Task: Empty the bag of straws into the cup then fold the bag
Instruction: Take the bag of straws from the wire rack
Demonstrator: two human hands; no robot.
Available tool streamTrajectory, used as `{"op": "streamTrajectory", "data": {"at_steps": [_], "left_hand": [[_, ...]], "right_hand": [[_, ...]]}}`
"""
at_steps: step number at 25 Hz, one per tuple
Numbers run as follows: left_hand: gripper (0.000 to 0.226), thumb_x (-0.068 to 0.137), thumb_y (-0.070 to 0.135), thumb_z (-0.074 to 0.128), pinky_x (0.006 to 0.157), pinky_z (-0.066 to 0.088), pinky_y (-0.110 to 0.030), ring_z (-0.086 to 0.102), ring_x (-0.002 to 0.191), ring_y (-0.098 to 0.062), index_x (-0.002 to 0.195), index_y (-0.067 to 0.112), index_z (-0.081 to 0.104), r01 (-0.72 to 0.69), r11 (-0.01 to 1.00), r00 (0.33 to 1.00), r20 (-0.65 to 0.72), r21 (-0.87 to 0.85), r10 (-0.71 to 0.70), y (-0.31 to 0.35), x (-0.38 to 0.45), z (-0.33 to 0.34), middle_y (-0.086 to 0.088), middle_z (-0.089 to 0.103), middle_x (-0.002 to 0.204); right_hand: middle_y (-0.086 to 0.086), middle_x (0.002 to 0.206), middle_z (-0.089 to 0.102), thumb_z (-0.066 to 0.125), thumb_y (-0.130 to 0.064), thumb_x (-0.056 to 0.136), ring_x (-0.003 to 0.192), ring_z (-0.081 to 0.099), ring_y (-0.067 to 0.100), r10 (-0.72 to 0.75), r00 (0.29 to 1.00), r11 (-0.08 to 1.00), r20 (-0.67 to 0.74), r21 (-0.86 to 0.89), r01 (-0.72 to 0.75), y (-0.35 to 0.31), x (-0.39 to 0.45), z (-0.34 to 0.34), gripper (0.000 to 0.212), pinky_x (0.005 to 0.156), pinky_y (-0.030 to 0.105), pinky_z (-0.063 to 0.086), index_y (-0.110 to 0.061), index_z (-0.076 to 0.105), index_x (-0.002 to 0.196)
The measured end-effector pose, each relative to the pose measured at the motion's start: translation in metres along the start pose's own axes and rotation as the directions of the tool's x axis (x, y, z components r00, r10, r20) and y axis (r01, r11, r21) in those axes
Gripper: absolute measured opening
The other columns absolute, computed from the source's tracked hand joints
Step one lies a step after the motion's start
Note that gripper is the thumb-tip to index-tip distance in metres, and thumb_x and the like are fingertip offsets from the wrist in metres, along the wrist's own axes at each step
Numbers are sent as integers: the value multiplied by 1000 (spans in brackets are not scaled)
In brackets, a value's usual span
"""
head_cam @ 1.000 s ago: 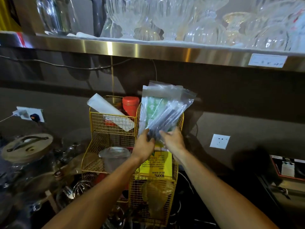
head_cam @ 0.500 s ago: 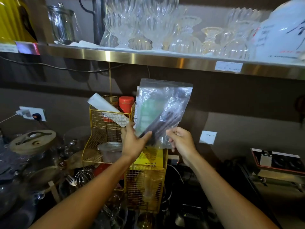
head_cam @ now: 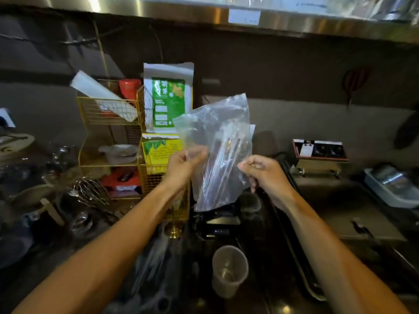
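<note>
Holding the bag (head_cam: 217, 150) w/ both hands, you're pinching its edges: left hand (head_cam: 183, 168) and right hand (head_cam: 265, 175) fingers clenched on plastic. Straws (head_cam: 223, 159) are sitting inside; cup (head_cam: 229, 270) is waiting on the desk below. Emptying & folding are remaining.

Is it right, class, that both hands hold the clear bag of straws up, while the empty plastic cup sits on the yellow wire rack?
Not quite. In the head view the left hand and right hand do hold the clear bag of straws up, but the plastic cup stands on the dark counter below the bag, not on the yellow wire rack.
</note>
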State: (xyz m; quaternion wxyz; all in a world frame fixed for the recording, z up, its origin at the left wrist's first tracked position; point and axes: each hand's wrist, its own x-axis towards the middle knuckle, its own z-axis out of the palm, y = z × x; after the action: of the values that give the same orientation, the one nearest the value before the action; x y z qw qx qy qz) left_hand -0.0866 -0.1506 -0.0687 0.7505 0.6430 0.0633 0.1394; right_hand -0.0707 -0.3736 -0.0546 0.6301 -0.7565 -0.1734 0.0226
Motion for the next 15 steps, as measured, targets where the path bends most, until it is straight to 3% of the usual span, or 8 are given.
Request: {"op": "streamTrajectory", "data": {"at_steps": [2,4,6,9,12,15], "left_hand": [[14,93,14,73,86,60,-37,73,100,-25,98,24,81,40,998,997,62,-44,-37,-15,-20,24,-6,78,110],[16,96,15,70,87,59,-38,75,99,-21,99,28,79,61,998,990,131,-32,-56,-30,-36,43,-2,78,110],[18,98,13,66,85,59,-34,75,91,-14,107,25,75,82,997,980,185,-3,-80,-49,-52,61,0,79,103],[26,100,11,63,90,61,-39,76,99,-22,126,14,68,94,996,958,274,-7,-88,-69,-80,86,-16,78,115],[27,101,6,60,88,62,-35,76,93,-21,127,8,65,127,992,916,386,-14,-112,-93,-106,108,-20,76,113],[28,101,6,60,92,62,-40,78,94,-23,128,5,64,203,979,883,434,-11,-178,-122,-131,123,-16,78,109]], "right_hand": [[7,57,58,73,-12,94,48,46,17,39,998,998,-56,-52,-42,17,-25,-18,22,45,29,46,-1,66,76],[12,62,56,75,-13,92,49,50,17,108,988,991,-111,-63,-116,35,-48,-33,26,48,32,50,7,63,80],[12,63,57,75,-12,92,49,52,15,177,971,979,-158,-69,-190,53,-74,-51,25,49,31,53,6,61,82],[14,71,64,75,-11,91,49,57,17,234,949,970,-213,-19,-244,70,-116,-75,16,48,29,55,-3,61,92],[9,84,73,75,-12,91,51,59,17,326,911,942,-252,172,-290,89,-158,-99,28,51,31,58,-10,61,115],[7,73,63,72,-16,94,56,57,16,381,901,917,-209,211,-339,115,-193,-117,17,56,31,56,-10,71,110]]}}
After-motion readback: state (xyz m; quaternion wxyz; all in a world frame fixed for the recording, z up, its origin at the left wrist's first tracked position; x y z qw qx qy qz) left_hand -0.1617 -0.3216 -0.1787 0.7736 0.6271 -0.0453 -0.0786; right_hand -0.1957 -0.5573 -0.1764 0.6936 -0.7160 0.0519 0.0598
